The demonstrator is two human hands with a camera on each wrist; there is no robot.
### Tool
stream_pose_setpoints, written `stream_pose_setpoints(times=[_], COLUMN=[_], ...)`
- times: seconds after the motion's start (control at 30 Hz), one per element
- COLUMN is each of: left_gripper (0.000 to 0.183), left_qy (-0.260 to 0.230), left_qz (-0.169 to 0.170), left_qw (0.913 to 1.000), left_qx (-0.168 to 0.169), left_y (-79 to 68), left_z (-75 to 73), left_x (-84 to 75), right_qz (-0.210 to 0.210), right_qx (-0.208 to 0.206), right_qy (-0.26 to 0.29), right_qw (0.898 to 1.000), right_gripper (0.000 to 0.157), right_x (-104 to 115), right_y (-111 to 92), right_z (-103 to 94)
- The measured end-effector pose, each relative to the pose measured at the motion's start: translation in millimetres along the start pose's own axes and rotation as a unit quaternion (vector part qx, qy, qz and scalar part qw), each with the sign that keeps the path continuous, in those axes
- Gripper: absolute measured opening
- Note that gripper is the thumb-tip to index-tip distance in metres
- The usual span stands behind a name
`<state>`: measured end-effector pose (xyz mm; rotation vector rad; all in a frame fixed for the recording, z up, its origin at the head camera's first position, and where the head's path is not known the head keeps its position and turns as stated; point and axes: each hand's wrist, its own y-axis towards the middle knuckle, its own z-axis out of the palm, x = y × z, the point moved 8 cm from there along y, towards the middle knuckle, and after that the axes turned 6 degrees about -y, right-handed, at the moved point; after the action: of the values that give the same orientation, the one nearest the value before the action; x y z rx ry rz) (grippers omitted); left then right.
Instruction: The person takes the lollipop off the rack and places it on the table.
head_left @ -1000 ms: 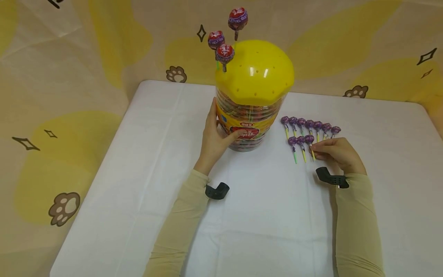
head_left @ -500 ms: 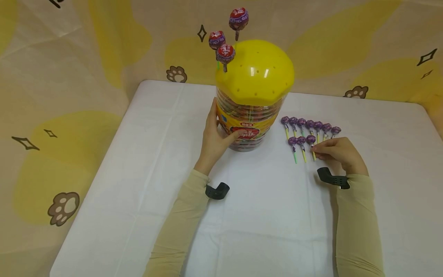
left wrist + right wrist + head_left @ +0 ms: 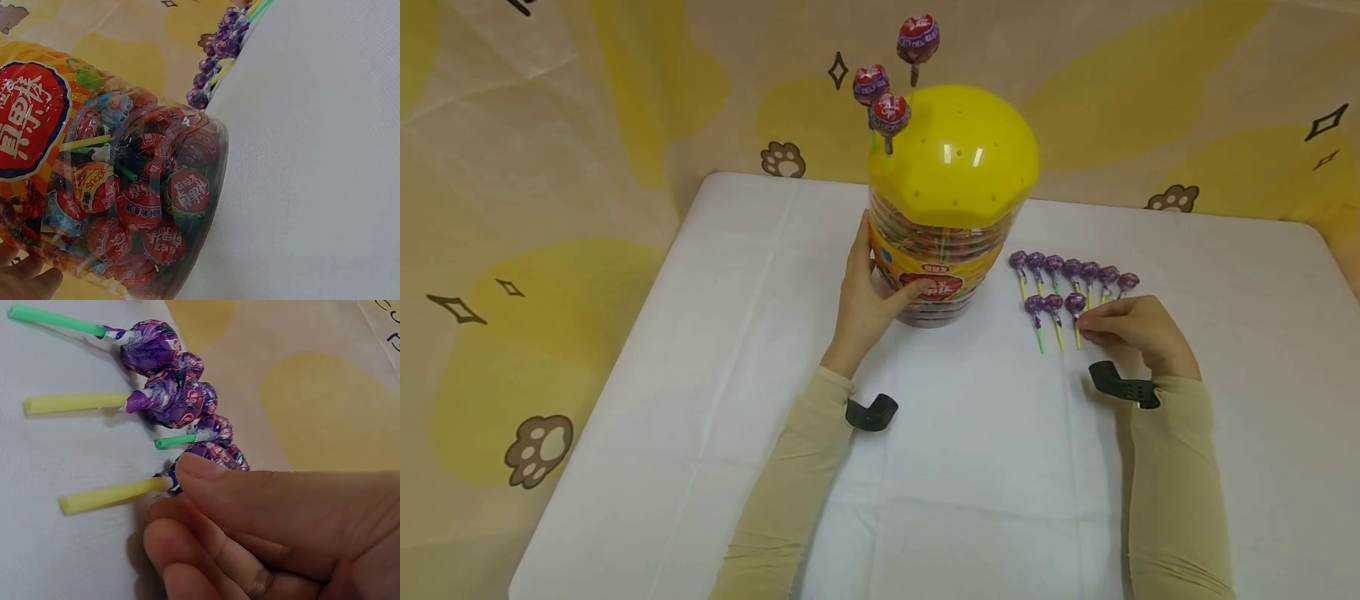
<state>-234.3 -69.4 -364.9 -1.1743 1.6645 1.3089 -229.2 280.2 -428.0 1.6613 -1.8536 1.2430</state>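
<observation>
My left hand (image 3: 867, 315) holds the side of a clear ribbed candy jar (image 3: 955, 248), thumb across its front label and fingers round its left side. The jar is full of wrapped lollipops and has a domed yellow lid (image 3: 973, 162) with small holes. Several purple lollipops lie in two rows to the right of the jar. At the right end of the front row, my right hand (image 3: 1142, 332) pinches a purple lollipop (image 3: 1076, 302) between thumb and fingers. In the right wrist view, that lollipop's yellow stick (image 3: 112, 495) points left, while the thumb hides part of its head.
Three red-and-purple lollipops (image 3: 889, 114) stand upright in the lid's left side. The back row of purple lollipops (image 3: 1089, 271) lies just beyond my right hand. A white cloth (image 3: 970, 467) covers the table, and a patterned yellow backdrop (image 3: 1120, 108) rises behind it.
My right hand and the lollipop it pinches have shifted slightly right, widening the gap to the neighbouring lollipop in the front row. The left hand and the jar stay in place.
</observation>
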Motion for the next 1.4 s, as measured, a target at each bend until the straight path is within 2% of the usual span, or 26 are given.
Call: stream_pose_setpoints(times=[0.17, 0.3, 0.4, 0.57, 0.67, 0.73, 0.83, 1.0, 1.17, 1.27, 1.4], left_gripper=[0.101, 0.101, 0.101, 0.101, 0.101, 0.101, 0.102, 0.102, 0.102, 0.101, 0.101], left_qy=[0.004, 0.008, 0.008, 0.007, 0.009, 0.01, 0.014, 0.019, 0.021, 0.019, 0.014], left_qz=[0.003, 0.005, 0.006, 0.008, 0.004, -0.001, -0.005, -0.007, -0.011, -0.013, -0.015], left_qw=[1.0, 0.9999, 0.9999, 0.9999, 0.9999, 0.9999, 0.9999, 0.9998, 0.9997, 0.9997, 0.9998], left_qx=[-0.003, -0.007, -0.009, -0.008, -0.006, -0.005, -0.004, 0.0, -0.001, -0.002, 0.0], left_y=[0.8, 1.1, 1.3, 1.7, 1.3, 0.8, -0.1, -1.1, -1.3, -1.3, -1.4], left_z=[-2.3, -4.3, -5.6, -6.4, -6.1, -6.2, -5.9, -5.1, -5.1, -4.7, -2.6], left_x=[-0.2, -0.9, -1.7, -2.5, -2.9, -2.8, -2.6, -2.3, -0.7, -0.7, -1.3], right_qz=[-0.012, -0.023, -0.031, -0.064, -0.103, -0.132, -0.174, -0.239, -0.297, -0.32, -0.337], right_qx=[-0.01, -0.035, -0.062, -0.124, -0.16, -0.172, -0.189, -0.227, -0.227, -0.222, -0.22], right_qy=[-0.003, -0.011, 0.013, 0.073, 0.152, 0.215, 0.276, 0.326, 0.378, 0.396, 0.388], right_qw=[1.0, 0.999, 0.998, 0.987, 0.97, 0.952, 0.926, 0.886, 0.847, 0.831, 0.829], right_gripper=[0.034, 0.041, 0.046, 0.036, 0.029, 0.026, 0.024, 0.024, 0.027, 0.028, 0.029], right_x=[5.1, 14.0, 23.6, 45.7, 62.3, 73.3, 89.3, 122.0, 166.3, 192.2, 220.0], right_y=[-1.8, -5.0, -8.4, -16.7, -24.8, -30.9, -38.8, -47.9, -52.0, -52.8, -54.1], right_z=[-5.0, -10.4, -13.4, -17.9, -20.5, -21.0, -21.4, -23.0, -22.1, -21.3, -19.4])
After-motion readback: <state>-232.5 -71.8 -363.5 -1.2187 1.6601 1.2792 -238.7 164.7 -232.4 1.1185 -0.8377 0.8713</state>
